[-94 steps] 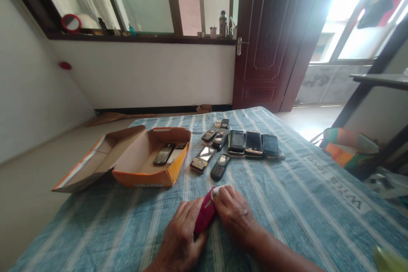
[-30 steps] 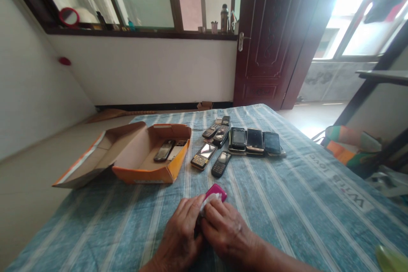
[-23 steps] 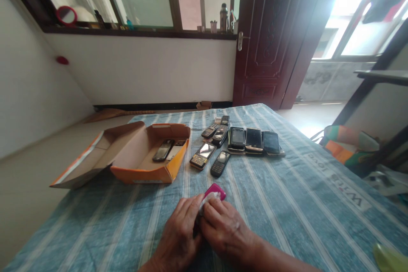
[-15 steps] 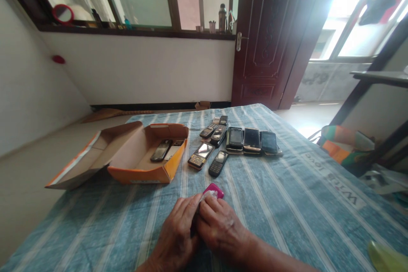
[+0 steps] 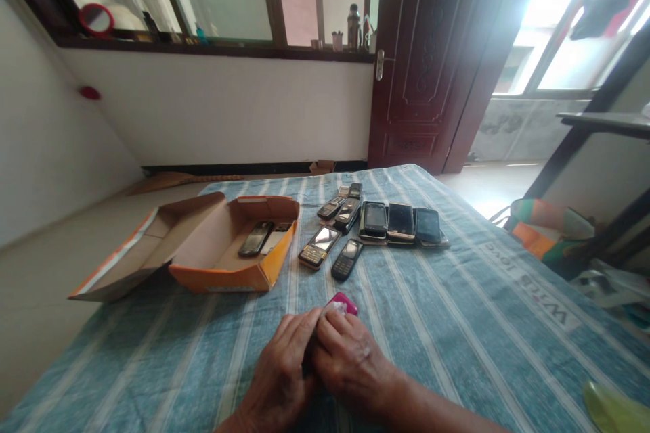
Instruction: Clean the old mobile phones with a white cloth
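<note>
Near centre: left hand (image 5: pixel 282 372), fingers clamped round pink phone (image 5: pixel 347 300). Right hand (image 5: pixel 350 365), fingertips together, pressing white wipe (image 5: pixel 332 309) on the phone's far end. Judged: wiping mid-way. 2 boxed phones (image 5: pixel 256 238) lie in orange box (image 5: pixel 223 277), left; about 9 loose phones (image 5: pixel 376 220) lie beyond.

view: just one, a head cam sitting above the hands
facing: forward and down, out past the fingers (image 5: pixel 306 322) toward the door (image 5: pixel 421 61)
nearness: left hand (image 5: pixel 277 379) and right hand (image 5: pixel 350 365) close at the bottom edge, pink phone (image 5: pixel 347 300) at the fingertips, phone row (image 5: pixel 401 222) and box (image 5: pixel 223 276) farther beyond the fingers
overlap: single view, carries the whole scene
</note>
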The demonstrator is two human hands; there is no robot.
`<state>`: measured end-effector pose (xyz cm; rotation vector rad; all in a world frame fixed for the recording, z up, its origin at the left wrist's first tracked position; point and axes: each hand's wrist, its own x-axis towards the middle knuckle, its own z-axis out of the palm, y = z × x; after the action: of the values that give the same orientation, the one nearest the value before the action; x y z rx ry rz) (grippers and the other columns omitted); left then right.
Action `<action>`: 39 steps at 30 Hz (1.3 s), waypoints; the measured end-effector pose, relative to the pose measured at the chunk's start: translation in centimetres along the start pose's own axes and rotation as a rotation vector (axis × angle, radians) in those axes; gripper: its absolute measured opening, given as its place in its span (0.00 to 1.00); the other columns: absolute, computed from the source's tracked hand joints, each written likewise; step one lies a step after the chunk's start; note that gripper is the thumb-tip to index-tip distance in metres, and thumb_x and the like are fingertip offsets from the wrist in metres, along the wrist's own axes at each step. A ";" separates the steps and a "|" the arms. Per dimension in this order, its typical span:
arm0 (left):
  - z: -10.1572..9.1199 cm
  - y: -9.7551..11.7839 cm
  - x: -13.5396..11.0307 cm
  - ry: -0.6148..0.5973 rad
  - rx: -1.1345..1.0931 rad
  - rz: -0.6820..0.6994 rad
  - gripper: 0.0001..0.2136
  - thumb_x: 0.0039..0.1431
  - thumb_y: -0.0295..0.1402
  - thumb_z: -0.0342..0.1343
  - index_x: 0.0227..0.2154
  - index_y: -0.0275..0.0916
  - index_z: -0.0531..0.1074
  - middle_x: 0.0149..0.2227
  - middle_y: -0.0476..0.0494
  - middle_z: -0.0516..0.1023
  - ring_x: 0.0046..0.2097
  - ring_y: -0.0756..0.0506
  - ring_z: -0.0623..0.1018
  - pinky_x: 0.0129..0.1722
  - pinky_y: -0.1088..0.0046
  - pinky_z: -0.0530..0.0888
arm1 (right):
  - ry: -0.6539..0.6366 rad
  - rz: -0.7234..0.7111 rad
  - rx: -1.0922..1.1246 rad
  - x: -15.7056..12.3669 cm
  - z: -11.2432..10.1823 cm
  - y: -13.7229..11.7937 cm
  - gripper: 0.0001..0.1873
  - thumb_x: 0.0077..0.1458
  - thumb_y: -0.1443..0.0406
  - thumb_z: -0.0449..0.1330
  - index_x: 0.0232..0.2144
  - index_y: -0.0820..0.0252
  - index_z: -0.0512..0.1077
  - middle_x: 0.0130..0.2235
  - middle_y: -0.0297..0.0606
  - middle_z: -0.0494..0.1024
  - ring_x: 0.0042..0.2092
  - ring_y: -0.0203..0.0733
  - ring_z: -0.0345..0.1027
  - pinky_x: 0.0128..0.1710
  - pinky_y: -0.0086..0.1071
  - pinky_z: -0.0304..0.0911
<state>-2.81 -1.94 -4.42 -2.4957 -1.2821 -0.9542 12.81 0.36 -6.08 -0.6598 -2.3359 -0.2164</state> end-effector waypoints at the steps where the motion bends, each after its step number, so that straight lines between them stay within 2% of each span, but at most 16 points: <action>1: 0.0 0.0 0.0 0.001 0.000 0.000 0.22 0.51 0.28 0.54 0.51 0.33 0.65 0.44 0.36 0.79 0.44 0.40 0.79 0.46 0.65 0.77 | -0.001 0.003 -0.007 0.0 0.0 0.0 0.12 0.61 0.69 0.51 0.41 0.69 0.73 0.41 0.48 0.71 0.43 0.50 0.60 0.37 0.41 0.63; 6: -0.1 0.1 0.1 0.002 -0.001 -0.017 0.22 0.51 0.27 0.55 0.52 0.35 0.65 0.43 0.37 0.79 0.42 0.40 0.79 0.43 0.65 0.78 | -0.005 0.045 -0.074 0.1 0.0 0.8 0.06 0.59 0.71 0.54 0.33 0.66 0.72 0.33 0.42 0.69 0.36 0.46 0.59 0.31 0.38 0.58; 9: -0.2 0.3 0.3 0.001 -0.001 -0.025 0.22 0.51 0.26 0.55 0.52 0.34 0.65 0.42 0.37 0.79 0.42 0.40 0.79 0.42 0.65 0.78 | -0.004 0.088 -0.112 0.0 0.1 1.6 0.06 0.58 0.71 0.56 0.30 0.64 0.71 0.32 0.42 0.69 0.36 0.46 0.59 0.32 0.38 0.58; 16: -0.5 0.7 0.7 -0.009 -0.003 -0.039 0.21 0.53 0.27 0.53 0.51 0.35 0.64 0.41 0.39 0.79 0.40 0.42 0.79 0.41 0.67 0.78 | -0.052 0.177 -0.145 -0.1 -0.5 3.1 0.04 0.57 0.70 0.59 0.30 0.61 0.69 0.31 0.37 0.69 0.35 0.44 0.59 0.31 0.36 0.56; 22: -0.4 0.8 0.6 -0.028 -0.007 -0.046 0.21 0.53 0.26 0.53 0.52 0.35 0.63 0.42 0.38 0.78 0.41 0.42 0.79 0.41 0.66 0.78 | -0.041 0.248 -0.157 -0.2 -0.8 3.6 0.05 0.58 0.71 0.58 0.30 0.60 0.70 0.31 0.37 0.69 0.34 0.43 0.59 0.31 0.35 0.55; 25: -0.3 0.6 0.4 -0.028 -0.001 -0.047 0.21 0.53 0.26 0.53 0.52 0.35 0.63 0.42 0.38 0.78 0.41 0.41 0.79 0.41 0.65 0.78 | -0.012 0.211 -0.106 -0.1 -0.9 3.0 0.06 0.60 0.71 0.55 0.30 0.61 0.70 0.31 0.39 0.69 0.35 0.43 0.59 0.32 0.35 0.56; 30: -0.1 0.0 -0.1 -0.016 0.041 0.004 0.22 0.53 0.29 0.54 0.53 0.34 0.62 0.44 0.36 0.79 0.44 0.39 0.79 0.44 0.64 0.78 | 0.025 -0.005 0.017 -0.3 -0.7 0.7 0.11 0.62 0.70 0.50 0.32 0.66 0.71 0.33 0.43 0.69 0.36 0.45 0.59 0.33 0.37 0.57; 32: -0.1 0.0 -0.1 -0.003 0.051 0.025 0.23 0.53 0.30 0.53 0.53 0.34 0.62 0.44 0.35 0.79 0.44 0.39 0.79 0.45 0.64 0.78 | 0.029 -0.047 0.034 -0.4 -0.5 0.1 0.12 0.63 0.71 0.49 0.34 0.67 0.72 0.35 0.45 0.69 0.38 0.46 0.59 0.34 0.38 0.58; 39: -0.2 0.2 0.2 -0.034 0.039 -0.029 0.22 0.53 0.29 0.55 0.52 0.35 0.63 0.43 0.37 0.79 0.42 0.41 0.79 0.43 0.66 0.78 | 0.033 0.033 -0.037 -0.6 -0.1 0.9 0.13 0.61 0.72 0.48 0.33 0.68 0.72 0.33 0.44 0.68 0.36 0.47 0.58 0.32 0.38 0.58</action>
<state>-2.63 -2.02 -4.12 -2.4806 -1.3380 -0.8870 13.66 0.85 -6.43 -0.7069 -2.2932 -0.2545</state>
